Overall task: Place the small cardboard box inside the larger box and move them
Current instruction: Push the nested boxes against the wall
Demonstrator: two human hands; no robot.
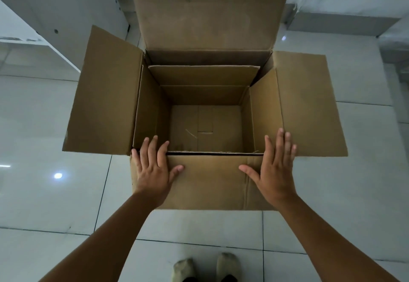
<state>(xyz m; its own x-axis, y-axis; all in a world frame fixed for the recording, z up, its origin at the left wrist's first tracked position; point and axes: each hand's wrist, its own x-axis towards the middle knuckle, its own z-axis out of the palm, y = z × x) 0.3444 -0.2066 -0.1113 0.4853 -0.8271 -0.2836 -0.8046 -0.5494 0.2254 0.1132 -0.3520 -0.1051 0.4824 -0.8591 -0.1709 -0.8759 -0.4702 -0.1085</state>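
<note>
A large brown cardboard box [101, 96] stands on the floor with all its flaps spread outward. Inside it sits the smaller cardboard box [203, 76], also open at the top and with nothing in it; its flaps lean against the larger box's walls. My left hand [152, 169] lies flat, fingers spread, on the near flap at the left front corner. My right hand [274, 169] lies the same way at the right front corner, fingertips reaching the right flap. Neither hand grips anything.
The boxes stand on a pale tiled floor [44, 193]. A white panel or cabinet [39, 27] rises at the left, and a grey wall base [340, 25] runs along the back right. My two feet [205, 266] are at the bottom edge.
</note>
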